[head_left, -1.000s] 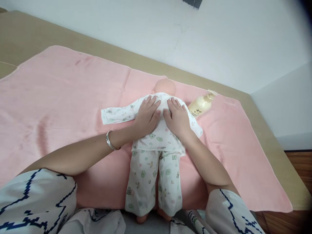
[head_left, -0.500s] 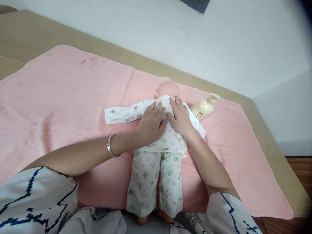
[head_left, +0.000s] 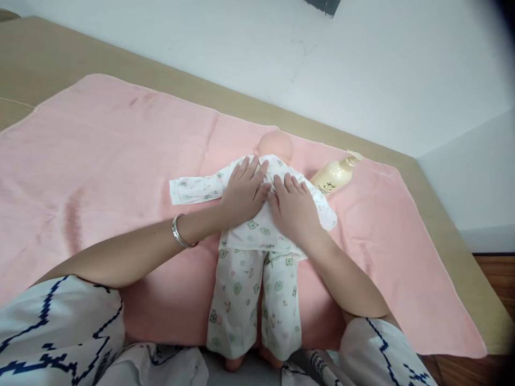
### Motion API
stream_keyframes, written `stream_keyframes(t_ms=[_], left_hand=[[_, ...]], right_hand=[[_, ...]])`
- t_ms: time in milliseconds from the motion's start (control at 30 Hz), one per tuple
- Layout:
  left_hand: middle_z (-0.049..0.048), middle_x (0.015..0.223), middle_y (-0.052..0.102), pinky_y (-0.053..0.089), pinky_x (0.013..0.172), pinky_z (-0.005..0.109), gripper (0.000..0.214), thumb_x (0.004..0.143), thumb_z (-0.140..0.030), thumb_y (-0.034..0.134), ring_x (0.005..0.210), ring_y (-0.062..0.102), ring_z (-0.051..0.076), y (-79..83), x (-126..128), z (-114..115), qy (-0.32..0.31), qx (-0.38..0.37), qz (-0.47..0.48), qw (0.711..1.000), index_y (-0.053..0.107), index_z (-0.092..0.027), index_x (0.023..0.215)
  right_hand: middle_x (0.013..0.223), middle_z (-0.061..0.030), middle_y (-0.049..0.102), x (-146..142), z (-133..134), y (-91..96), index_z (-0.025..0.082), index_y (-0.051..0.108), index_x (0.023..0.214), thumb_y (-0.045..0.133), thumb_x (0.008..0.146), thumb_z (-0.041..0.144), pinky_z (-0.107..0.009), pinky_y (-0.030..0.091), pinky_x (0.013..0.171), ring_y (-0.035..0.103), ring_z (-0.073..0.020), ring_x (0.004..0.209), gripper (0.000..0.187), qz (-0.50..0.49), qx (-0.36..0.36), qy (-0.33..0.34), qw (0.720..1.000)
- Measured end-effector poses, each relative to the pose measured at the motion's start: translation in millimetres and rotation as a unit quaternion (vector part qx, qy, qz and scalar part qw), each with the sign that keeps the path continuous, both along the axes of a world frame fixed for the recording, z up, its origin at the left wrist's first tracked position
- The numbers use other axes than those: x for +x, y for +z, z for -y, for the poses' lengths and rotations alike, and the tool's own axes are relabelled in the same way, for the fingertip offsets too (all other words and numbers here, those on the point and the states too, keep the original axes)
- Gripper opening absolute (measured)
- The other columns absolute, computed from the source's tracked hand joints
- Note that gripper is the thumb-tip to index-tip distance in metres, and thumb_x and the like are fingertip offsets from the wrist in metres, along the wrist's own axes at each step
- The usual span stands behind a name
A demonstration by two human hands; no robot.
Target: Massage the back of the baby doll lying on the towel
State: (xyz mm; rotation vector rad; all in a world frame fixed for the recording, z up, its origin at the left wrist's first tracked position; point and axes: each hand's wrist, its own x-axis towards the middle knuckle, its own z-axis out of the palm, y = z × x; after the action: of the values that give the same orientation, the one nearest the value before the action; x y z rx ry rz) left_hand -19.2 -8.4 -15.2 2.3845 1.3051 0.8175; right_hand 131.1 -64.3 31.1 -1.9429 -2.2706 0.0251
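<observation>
A baby doll (head_left: pixel 257 268) in white printed pyjamas lies on a pink towel (head_left: pixel 100 155), head away from me, feet over the near edge. My left hand (head_left: pixel 243 190) lies flat on the doll's upper back, fingers spread, a silver bracelet on the wrist. Beside it, my right hand (head_left: pixel 295 209) rests flat on the right side of the back, fingers stretched out. Both palms press on the shirt and hold nothing. The doll's left sleeve (head_left: pixel 195 188) stretches out sideways on the towel.
A cream pump bottle (head_left: pixel 333 174) lies on its side on the towel just right of the doll's shoulder. The towel covers a tan surface (head_left: pixel 48 59) that runs along a white wall (head_left: pixel 362 64). Wooden floor (head_left: pixel 497 273) shows at the far right.
Both hands have slid a little over the doll's back, up towards the shoulders and back down. The right hand now sits lower than half a second ago. The doll stays in place.
</observation>
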Motion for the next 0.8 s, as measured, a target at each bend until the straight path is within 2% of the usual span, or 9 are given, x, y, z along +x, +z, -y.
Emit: stream_keyframes(t_ms=[67,133,233,333,433,567,667,800], left_hand=[[0.0190,0.167,0.028,0.017,0.126,0.058,0.058,0.105,-0.038,0.030,0.157,0.016,0.036,3.9,3,13,-0.002,0.001,-0.019,1.000,0.034,-0.010,0.156],[0.0201,0.166,0.029,0.019,0.126,0.058,0.058,0.104,-0.037,0.034,0.157,0.018,0.037,8.5,5,24,-0.005,0.002,-0.041,0.999,0.037,-0.008,0.154],[0.0212,0.165,0.029,0.022,0.125,0.059,0.058,0.103,-0.037,0.037,0.156,0.021,0.037,14.4,6,32,-0.003,0.005,-0.067,0.998,0.039,-0.007,0.153],[0.0209,0.166,0.027,0.023,0.125,0.058,0.062,0.103,-0.041,0.036,0.156,0.020,0.038,18.2,3,23,-0.006,-0.015,-0.075,0.997,0.037,-0.006,0.155],[0.0212,0.166,0.028,0.021,0.126,0.057,0.064,0.104,-0.042,0.032,0.157,0.019,0.037,19.7,-1,5,-0.014,-0.047,-0.060,0.997,0.035,-0.005,0.155],[0.0249,0.166,0.026,0.022,0.125,0.060,0.062,0.104,-0.039,0.031,0.156,0.019,0.039,16.7,-2,-6,-0.007,-0.055,-0.032,0.998,0.033,-0.004,0.156],[0.0255,0.165,0.026,0.020,0.125,0.061,0.058,0.105,-0.037,0.032,0.156,0.019,0.041,13.8,1,6,0.011,-0.026,-0.040,0.999,0.038,-0.006,0.154],[0.0240,0.163,0.032,0.022,0.126,0.059,0.057,0.103,-0.037,0.037,0.156,0.021,0.038,15.8,5,31,-0.005,-0.008,-0.057,0.998,0.041,-0.006,0.151]], right_hand=[[0.163,-0.0231,0.035,13,-17,-0.9,0.011,0.038,0.155,0.024,0.106,0.039,-0.060,0.027,0.122,0.030,-0.0363,0.154,0.058,-0.038,-0.028,0.007,0.999],[0.168,-0.0203,0.025,25,-34,-4.8,0.014,0.029,0.159,0.025,0.106,0.043,-0.062,0.023,0.123,0.019,-0.0345,0.158,0.061,-0.073,-0.030,0.000,0.997],[0.170,-0.0179,0.019,30,-43,-10.0,0.017,0.025,0.161,0.027,0.105,0.045,-0.066,0.017,0.123,0.012,-0.0335,0.159,0.063,-0.080,-0.018,-0.008,0.997],[0.166,-0.0203,0.030,19,-29,-8.3,0.012,0.029,0.159,0.023,0.106,0.039,-0.066,0.018,0.123,0.023,-0.0353,0.157,0.060,-0.042,-0.007,-0.021,0.999],[0.157,-0.0253,0.044,4,-8,-2.3,0.004,0.040,0.153,0.025,0.105,0.033,-0.062,0.024,0.123,0.038,-0.0378,0.150,0.058,0.004,0.011,-0.021,1.000],[0.153,-0.0251,0.049,2,-4,-0.1,0.005,0.048,0.147,0.026,0.105,0.034,-0.057,0.029,0.122,0.042,-0.0365,0.148,0.056,0.005,0.027,-0.012,1.000],[0.161,-0.0220,0.039,16,-21,-5.3,0.010,0.038,0.155,0.025,0.105,0.041,-0.061,0.026,0.122,0.033,-0.0373,0.153,0.060,-0.037,0.002,-0.010,0.999],[0.169,-0.0179,0.022,35,-44,-12.6,0.016,0.022,0.162,0.029,0.103,0.050,-0.067,0.022,0.121,0.017,-0.0384,0.158,0.068,-0.086,-0.025,0.002,0.996]])
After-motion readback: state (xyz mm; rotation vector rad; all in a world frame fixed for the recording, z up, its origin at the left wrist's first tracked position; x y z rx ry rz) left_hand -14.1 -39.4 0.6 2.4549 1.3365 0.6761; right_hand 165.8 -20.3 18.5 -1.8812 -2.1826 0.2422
